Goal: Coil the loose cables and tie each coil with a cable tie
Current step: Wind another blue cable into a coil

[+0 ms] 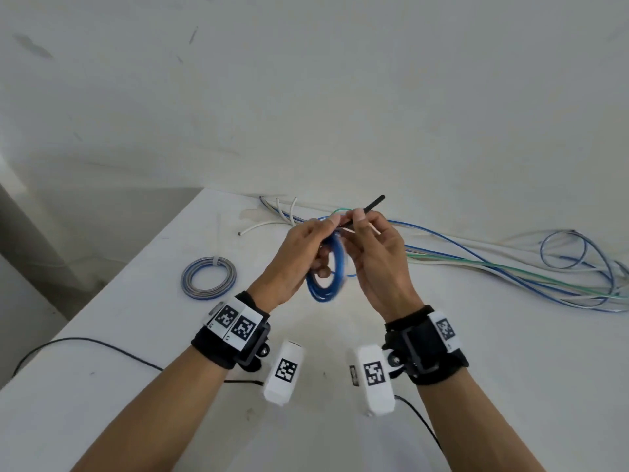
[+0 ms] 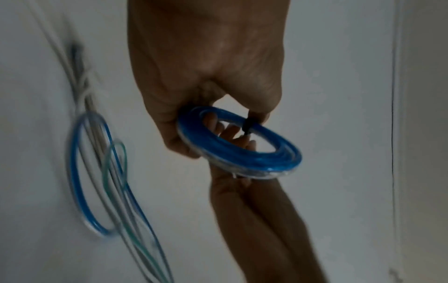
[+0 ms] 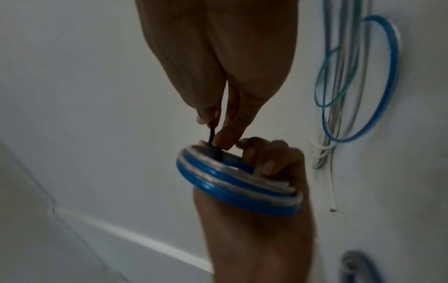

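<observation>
Tied coil (image 1: 204,294), loose cables (image 1: 490,265)
</observation>
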Demonstrator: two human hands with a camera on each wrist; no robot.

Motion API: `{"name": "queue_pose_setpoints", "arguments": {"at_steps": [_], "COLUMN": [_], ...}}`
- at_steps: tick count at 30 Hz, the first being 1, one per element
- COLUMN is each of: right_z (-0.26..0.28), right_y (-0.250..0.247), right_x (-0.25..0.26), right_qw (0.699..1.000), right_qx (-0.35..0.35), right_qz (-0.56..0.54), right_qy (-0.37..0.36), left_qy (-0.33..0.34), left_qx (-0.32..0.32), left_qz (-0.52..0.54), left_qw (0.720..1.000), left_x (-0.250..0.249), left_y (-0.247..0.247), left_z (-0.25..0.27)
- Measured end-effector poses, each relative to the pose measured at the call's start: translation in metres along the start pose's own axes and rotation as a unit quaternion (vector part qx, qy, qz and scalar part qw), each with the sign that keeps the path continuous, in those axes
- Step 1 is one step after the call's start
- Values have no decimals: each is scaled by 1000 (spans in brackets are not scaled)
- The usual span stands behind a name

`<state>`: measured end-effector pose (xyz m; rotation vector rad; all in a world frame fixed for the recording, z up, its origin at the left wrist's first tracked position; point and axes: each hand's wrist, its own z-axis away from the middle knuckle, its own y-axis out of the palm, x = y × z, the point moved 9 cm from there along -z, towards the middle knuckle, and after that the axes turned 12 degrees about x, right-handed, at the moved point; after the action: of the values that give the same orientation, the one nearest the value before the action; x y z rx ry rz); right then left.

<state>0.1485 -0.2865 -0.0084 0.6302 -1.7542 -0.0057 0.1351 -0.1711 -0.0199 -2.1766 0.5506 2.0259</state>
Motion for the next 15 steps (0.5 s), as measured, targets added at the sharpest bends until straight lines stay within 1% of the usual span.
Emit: {"name": "queue_pose_setpoints", "arguments": {"at_steps": [1, 3, 6, 9, 11, 13, 15], "right_z": [0, -5, -16, -21, -23, -20, -20], "right_y": [10, 31, 70, 126, 149, 173, 191], "right_x": [1, 4, 6, -4, -14, -22, -29], "right_qw": [1000, 996, 984, 975, 974, 970, 955], "right_qx": [7, 16, 46, 96, 105, 107, 112], "right_qz": [25, 91, 171, 200, 202, 217, 276], "right_qy": [-8, -13, -6, 3, 14, 19, 2], "left_qy": [-4, -36, -69, -82, -92, -105, -112], "left_qx": [12, 32, 27, -6, -23, -53, -90], "left_qz": [-33, -97, -99, -88, -77, -98, -123], "left_qw": [999, 994, 992, 993, 992, 988, 982], "left_x": [-3, -8, -18, -32, -34, -39, -44], "left_y": [-6, -21, -50, -85, -103, -122, -137], "left_z": [5, 22, 56, 96, 112, 137, 160]}}
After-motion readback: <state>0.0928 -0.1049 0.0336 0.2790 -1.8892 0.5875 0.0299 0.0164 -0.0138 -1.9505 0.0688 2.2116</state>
